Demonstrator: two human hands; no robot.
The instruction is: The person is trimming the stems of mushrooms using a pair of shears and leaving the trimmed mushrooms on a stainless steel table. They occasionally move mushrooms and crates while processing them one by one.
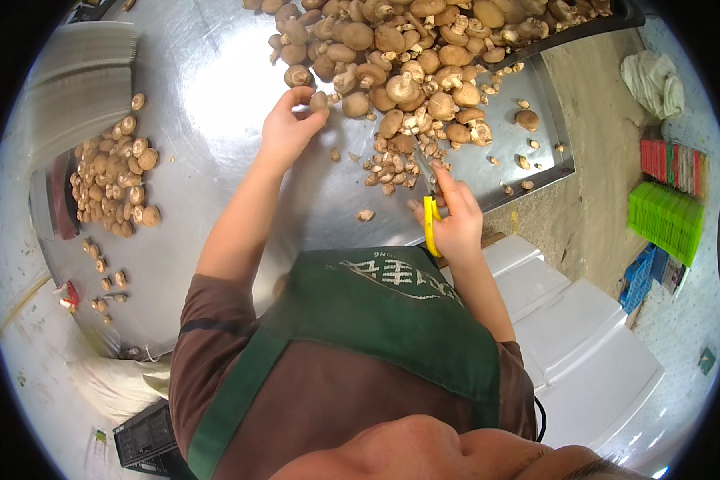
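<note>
My left hand (pixel 291 127) pinches a small brown mushroom (pixel 319 102) between thumb and fingers, its stem pointing right. The mushroom is just above the metal table (pixel 216 198), at the near-left edge of a large heap of shiitake mushrooms (pixel 390 48). My right hand (pixel 459 216) grips yellow-handled scissors (pixel 430 222), the blades pointing up and away towards the heap. Whether the blades are parted is hard to see. Under and beside the blades lies a pile of cut stem ends (pixel 393 165). One loose stem piece (pixel 365 215) rests nearer to me.
Another group of mushrooms (pixel 111 180) sits at the left, beside a stack of pale trays (pixel 84 90). A dark-rimmed container (pixel 576 30) tips over the heap. White foam boxes (pixel 576 336) stand at my right; green crates (pixel 666 219) are beyond. A black crate (pixel 147 441) is lower left.
</note>
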